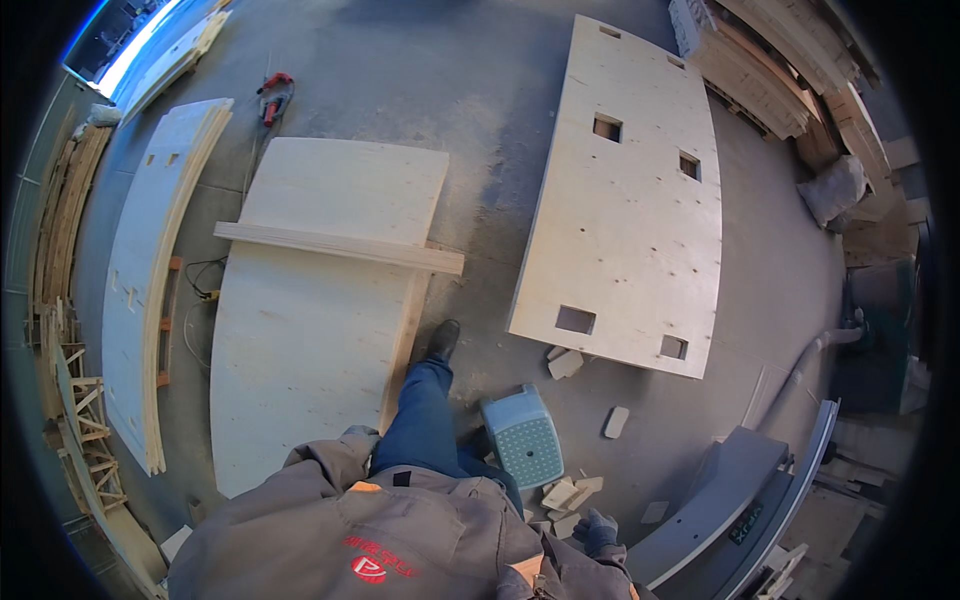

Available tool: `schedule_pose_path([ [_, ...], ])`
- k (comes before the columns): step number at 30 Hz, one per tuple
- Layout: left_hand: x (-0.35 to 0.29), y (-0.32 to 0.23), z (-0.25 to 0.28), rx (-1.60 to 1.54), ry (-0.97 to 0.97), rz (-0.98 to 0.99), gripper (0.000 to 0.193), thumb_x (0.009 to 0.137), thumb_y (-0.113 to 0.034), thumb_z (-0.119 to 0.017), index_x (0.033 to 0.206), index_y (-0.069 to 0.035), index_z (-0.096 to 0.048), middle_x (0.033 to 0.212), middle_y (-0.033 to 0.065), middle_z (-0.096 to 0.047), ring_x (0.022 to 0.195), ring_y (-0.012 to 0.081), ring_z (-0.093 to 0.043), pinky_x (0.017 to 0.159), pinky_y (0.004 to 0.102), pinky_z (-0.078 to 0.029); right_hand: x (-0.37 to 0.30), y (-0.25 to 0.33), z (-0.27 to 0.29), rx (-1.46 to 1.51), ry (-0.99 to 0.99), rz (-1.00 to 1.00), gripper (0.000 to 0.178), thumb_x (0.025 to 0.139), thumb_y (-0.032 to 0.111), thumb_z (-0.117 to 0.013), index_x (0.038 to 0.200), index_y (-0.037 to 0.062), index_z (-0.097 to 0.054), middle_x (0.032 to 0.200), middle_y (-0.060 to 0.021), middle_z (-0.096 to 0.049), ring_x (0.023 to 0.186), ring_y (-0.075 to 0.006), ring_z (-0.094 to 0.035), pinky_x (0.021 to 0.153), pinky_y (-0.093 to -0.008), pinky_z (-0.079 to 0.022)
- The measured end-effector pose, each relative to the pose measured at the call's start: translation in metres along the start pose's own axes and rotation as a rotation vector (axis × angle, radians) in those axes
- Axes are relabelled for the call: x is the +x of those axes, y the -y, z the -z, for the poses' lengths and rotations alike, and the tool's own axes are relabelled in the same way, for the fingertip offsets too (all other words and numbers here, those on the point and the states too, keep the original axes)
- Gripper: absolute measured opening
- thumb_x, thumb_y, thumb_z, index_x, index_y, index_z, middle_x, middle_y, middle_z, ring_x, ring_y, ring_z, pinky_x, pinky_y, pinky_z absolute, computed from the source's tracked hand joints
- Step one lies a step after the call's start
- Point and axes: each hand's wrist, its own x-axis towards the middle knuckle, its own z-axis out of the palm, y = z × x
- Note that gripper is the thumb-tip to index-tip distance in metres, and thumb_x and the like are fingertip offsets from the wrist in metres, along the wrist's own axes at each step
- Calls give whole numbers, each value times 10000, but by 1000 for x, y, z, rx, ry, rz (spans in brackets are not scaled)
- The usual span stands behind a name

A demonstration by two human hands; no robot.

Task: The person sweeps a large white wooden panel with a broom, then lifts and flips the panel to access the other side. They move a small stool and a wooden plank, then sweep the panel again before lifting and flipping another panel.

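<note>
Left of the leg (416,412), the plywood sheet (298,370) near the left hand (361,432), 1 wooden beam (340,248) across it, looks heavy and stiff, best held by opposite edges, while the right hand (598,531) (I can't tell either's grip) hangs near offcuts (561,493).

On my screen, strong bluish light (135,50) glares far past the stool (526,445), to its left. The floor (645,470) beside it looks dimmer. Edges curve into black.
</note>
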Motion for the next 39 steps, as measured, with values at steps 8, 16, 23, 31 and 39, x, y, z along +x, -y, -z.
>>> schedule_pose_path([
  [8,89,-39,85,-629,-264,520,336,861,-111,-631,1170,21,-611,1037,111,-683,834,187,-641,746,289,-517,-29,75,-118,-348,4,86,298,824,165,-691,1002,-3,-521,714,-134,-587,493,-234,-590,413,-364,-492],
  [16,113,-20,191,-692,-392,541,375,831,-120,-677,1169,26,-607,975,99,-696,709,155,-623,649,287,-510,-64,232,-347,-1161,30,966,889,648,326,-837,1339,-34,-408,1222,-216,-562,1124,-327,-555,962,-384,-449],
  [23,104,16,185,-818,-464,693,401,835,-163,-682,1199,-15,-602,929,104,-680,697,178,-633,537,281,-479,-89,329,-500,-1433,55,1200,1022,610,346,-844,1415,9,-314,1345,-240,-447,1229,-379,-460,1006,-435,-417],
  [31,82,-12,144,-1076,-500,610,374,852,-144,-669,1190,3,-602,1033,104,-667,856,168,-624,751,299,-505,-39,314,-666,-1684,225,1112,1087,600,381,-837,1467,93,-249,1418,-187,-389,1280,-350,-426,1043,-424,-381],
  [39,65,13,70,-1147,-546,818,371,882,-102,-636,1233,0,-574,1212,131,-619,1096,207,-588,934,292,-473,36,260,-772,-1878,377,1241,1112,572,409,-853,1460,97,-260,1446,-153,-366,1321,-330,-378,1081,-423,-319],
])
